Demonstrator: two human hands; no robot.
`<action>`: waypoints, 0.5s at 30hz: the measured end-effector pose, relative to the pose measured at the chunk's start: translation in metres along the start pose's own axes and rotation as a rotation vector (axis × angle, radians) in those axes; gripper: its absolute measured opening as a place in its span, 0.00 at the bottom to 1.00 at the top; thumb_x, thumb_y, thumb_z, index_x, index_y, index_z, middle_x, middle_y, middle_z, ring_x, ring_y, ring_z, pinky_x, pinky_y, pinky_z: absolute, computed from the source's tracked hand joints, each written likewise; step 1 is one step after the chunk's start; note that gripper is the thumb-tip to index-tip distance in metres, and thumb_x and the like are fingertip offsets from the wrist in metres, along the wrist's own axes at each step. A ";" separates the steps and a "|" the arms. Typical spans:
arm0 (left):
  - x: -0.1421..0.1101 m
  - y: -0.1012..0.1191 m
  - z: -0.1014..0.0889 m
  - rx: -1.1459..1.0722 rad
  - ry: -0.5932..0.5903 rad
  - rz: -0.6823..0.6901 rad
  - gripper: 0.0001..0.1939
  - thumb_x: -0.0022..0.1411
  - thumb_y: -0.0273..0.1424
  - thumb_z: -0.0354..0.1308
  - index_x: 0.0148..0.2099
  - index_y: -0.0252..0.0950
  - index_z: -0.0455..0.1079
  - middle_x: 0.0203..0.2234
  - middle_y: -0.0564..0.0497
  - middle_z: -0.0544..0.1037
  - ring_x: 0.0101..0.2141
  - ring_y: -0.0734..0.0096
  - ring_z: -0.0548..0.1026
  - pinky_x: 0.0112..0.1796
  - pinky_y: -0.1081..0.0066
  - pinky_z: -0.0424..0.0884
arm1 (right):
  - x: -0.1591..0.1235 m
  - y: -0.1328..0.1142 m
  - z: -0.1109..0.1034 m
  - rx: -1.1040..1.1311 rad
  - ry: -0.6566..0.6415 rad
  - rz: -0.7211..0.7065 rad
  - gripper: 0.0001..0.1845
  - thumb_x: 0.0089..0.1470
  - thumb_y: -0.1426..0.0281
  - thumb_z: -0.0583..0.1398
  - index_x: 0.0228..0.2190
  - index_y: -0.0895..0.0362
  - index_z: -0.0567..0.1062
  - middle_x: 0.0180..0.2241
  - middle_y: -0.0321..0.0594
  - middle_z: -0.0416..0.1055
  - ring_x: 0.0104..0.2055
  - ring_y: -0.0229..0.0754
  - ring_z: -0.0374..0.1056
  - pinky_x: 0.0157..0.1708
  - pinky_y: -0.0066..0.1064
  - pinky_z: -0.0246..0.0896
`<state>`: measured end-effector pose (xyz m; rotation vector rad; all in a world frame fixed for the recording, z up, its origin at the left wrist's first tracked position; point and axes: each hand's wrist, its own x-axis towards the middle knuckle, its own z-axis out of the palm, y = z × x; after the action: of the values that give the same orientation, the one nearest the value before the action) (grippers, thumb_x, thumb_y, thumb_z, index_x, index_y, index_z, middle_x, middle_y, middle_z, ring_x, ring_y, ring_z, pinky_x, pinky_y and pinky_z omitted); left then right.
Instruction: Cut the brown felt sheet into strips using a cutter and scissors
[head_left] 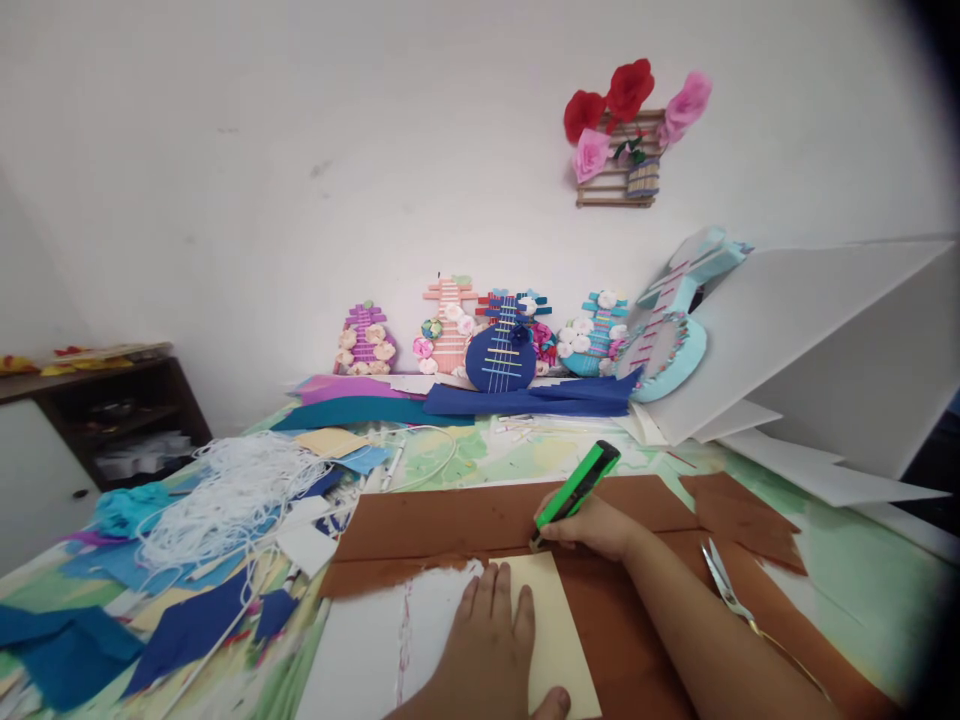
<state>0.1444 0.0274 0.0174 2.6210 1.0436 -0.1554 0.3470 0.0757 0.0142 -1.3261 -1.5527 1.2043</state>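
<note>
Spreading the left hand (487, 630) flat on cream card (559, 640), seemingly for preventing its slipping, and gripping green cutter (576, 488) in the right hand (596, 528) at one o'clock, perhaps slanting it for reaching brown sheet (427, 518)

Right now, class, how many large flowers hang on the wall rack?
4: red flower at left, another red flower at top; pink flower at lower left, another pink flower at right.
</note>
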 end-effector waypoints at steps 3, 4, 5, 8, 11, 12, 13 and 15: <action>-0.001 -0.001 0.002 0.000 0.016 0.003 0.39 0.53 0.49 0.44 0.58 0.25 0.45 0.56 0.33 0.40 0.54 0.42 0.36 0.50 0.50 0.37 | 0.001 0.000 0.000 -0.035 -0.032 0.014 0.09 0.35 0.72 0.60 0.26 0.59 0.71 0.17 0.31 0.64 0.16 0.30 0.54 0.15 0.22 0.49; -0.001 -0.001 0.002 0.001 0.025 0.005 0.39 0.53 0.49 0.44 0.58 0.25 0.45 0.56 0.33 0.40 0.54 0.42 0.36 0.50 0.50 0.37 | 0.002 0.000 0.000 -0.047 -0.039 0.019 0.09 0.35 0.72 0.60 0.26 0.59 0.71 0.17 0.30 0.64 0.16 0.30 0.54 0.15 0.22 0.49; -0.001 -0.001 0.003 0.001 0.036 0.010 0.39 0.53 0.49 0.44 0.58 0.25 0.46 0.56 0.33 0.41 0.54 0.42 0.37 0.50 0.50 0.37 | 0.002 0.000 0.000 -0.058 -0.037 0.027 0.08 0.35 0.72 0.60 0.25 0.58 0.71 0.16 0.30 0.64 0.16 0.30 0.54 0.15 0.22 0.49; 0.000 -0.001 0.002 0.000 0.055 0.017 0.39 0.53 0.50 0.43 0.58 0.25 0.46 0.56 0.34 0.41 0.54 0.43 0.37 0.50 0.50 0.38 | 0.003 0.002 0.001 -0.063 -0.015 0.043 0.09 0.35 0.72 0.60 0.26 0.58 0.71 0.17 0.30 0.64 0.16 0.30 0.53 0.15 0.22 0.49; 0.001 0.000 0.000 0.003 0.012 -0.001 0.39 0.53 0.49 0.44 0.58 0.25 0.45 0.56 0.34 0.40 0.54 0.42 0.37 0.50 0.50 0.38 | 0.002 0.003 0.001 -0.042 -0.008 0.036 0.09 0.35 0.72 0.60 0.26 0.59 0.71 0.17 0.30 0.64 0.16 0.29 0.53 0.15 0.22 0.48; 0.001 0.000 -0.001 0.004 -0.007 -0.007 0.39 0.53 0.49 0.45 0.58 0.25 0.45 0.56 0.34 0.40 0.54 0.42 0.37 0.50 0.50 0.38 | 0.002 0.003 0.000 -0.038 -0.012 0.029 0.09 0.35 0.72 0.60 0.26 0.59 0.71 0.17 0.30 0.63 0.16 0.29 0.54 0.15 0.21 0.48; 0.001 0.000 -0.002 0.004 -0.021 -0.009 0.39 0.53 0.48 0.45 0.58 0.25 0.44 0.56 0.34 0.39 0.54 0.42 0.37 0.50 0.50 0.37 | 0.002 0.003 0.000 -0.037 -0.014 0.024 0.09 0.35 0.72 0.60 0.25 0.59 0.71 0.17 0.30 0.63 0.16 0.29 0.54 0.15 0.21 0.48; 0.001 0.000 -0.002 0.005 -0.027 -0.005 0.39 0.53 0.48 0.45 0.59 0.25 0.44 0.56 0.34 0.39 0.54 0.42 0.36 0.50 0.50 0.37 | 0.001 0.002 0.000 -0.038 -0.015 0.019 0.08 0.35 0.72 0.60 0.25 0.59 0.71 0.17 0.30 0.64 0.17 0.29 0.54 0.15 0.21 0.48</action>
<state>0.1449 0.0283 0.0195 2.6134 1.0413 -0.1943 0.3473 0.0771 0.0120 -1.3621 -1.5843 1.2046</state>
